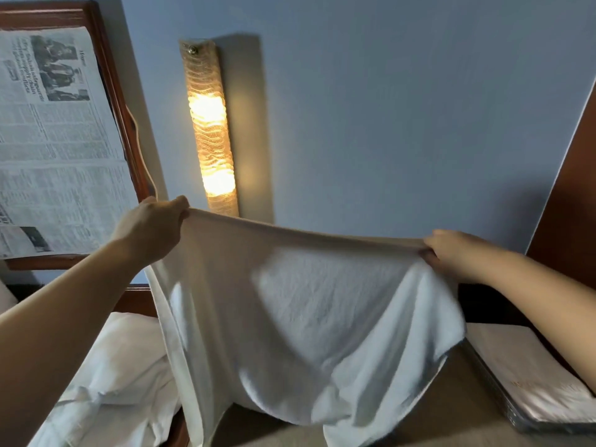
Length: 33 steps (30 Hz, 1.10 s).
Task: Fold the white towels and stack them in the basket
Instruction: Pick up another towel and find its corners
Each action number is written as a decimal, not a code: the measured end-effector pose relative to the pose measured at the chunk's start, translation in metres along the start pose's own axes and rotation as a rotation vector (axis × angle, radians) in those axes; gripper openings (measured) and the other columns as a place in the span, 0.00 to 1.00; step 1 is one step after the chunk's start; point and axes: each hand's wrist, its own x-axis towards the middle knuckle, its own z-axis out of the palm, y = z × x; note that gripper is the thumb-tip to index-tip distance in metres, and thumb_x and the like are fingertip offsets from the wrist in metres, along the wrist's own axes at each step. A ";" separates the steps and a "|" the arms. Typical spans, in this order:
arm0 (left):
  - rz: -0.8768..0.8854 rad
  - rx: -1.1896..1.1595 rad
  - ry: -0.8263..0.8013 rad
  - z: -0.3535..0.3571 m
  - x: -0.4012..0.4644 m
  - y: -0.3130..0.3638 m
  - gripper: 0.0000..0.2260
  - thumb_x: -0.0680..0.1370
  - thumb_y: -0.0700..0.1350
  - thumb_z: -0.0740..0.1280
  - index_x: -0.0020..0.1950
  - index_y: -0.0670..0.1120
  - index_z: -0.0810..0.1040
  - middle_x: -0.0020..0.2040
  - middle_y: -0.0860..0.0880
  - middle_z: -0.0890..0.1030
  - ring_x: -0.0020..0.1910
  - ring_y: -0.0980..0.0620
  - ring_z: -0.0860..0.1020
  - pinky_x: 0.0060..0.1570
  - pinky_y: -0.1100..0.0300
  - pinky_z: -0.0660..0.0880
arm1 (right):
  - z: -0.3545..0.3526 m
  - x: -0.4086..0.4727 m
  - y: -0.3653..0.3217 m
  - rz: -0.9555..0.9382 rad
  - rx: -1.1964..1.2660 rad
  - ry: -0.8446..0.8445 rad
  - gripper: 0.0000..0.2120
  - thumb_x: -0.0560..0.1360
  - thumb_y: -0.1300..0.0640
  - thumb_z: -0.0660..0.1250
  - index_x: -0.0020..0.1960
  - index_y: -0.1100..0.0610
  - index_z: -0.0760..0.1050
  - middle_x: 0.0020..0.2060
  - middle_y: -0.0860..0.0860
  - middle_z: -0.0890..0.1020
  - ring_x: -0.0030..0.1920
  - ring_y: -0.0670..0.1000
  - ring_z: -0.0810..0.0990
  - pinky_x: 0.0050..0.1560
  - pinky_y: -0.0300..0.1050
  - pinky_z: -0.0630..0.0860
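Note:
A white towel (290, 317) hangs spread in the air in front of me, its top edge stretched between both hands. My left hand (154, 227) pinches the upper left corner, held a little higher. My right hand (451, 250) pinches the upper right corner. The towel's lower part drapes down over a brown surface (435, 414) and looks blurred. No basket is in view.
A lit wall lamp (211, 130) hangs on the blue wall behind the towel. A wooden frame covered with newspaper (58, 140) is at the left. A white pillow or bedding (113, 375) lies lower left. A flat silver object (532, 382) rests at the right.

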 end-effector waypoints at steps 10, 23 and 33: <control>-0.196 -0.097 -0.066 -0.023 -0.016 0.039 0.03 0.83 0.40 0.58 0.50 0.47 0.68 0.39 0.44 0.72 0.35 0.41 0.73 0.36 0.48 0.72 | -0.028 -0.018 0.019 -0.011 0.265 0.260 0.10 0.84 0.44 0.62 0.55 0.51 0.68 0.43 0.52 0.79 0.47 0.60 0.81 0.45 0.53 0.74; 0.158 -0.005 0.054 -0.065 -0.041 -0.017 0.14 0.78 0.41 0.70 0.41 0.51 0.66 0.31 0.52 0.71 0.27 0.46 0.68 0.30 0.57 0.67 | -0.061 -0.076 0.014 -0.081 0.351 0.239 0.14 0.85 0.54 0.58 0.56 0.32 0.71 0.59 0.38 0.82 0.56 0.50 0.84 0.61 0.55 0.78; 0.106 0.070 0.038 -0.070 -0.076 -0.044 0.11 0.82 0.49 0.63 0.44 0.48 0.66 0.34 0.47 0.77 0.30 0.39 0.77 0.30 0.48 0.75 | -0.029 -0.126 -0.037 -0.189 0.263 -0.046 0.09 0.85 0.48 0.61 0.53 0.34 0.76 0.51 0.33 0.82 0.53 0.34 0.79 0.59 0.46 0.76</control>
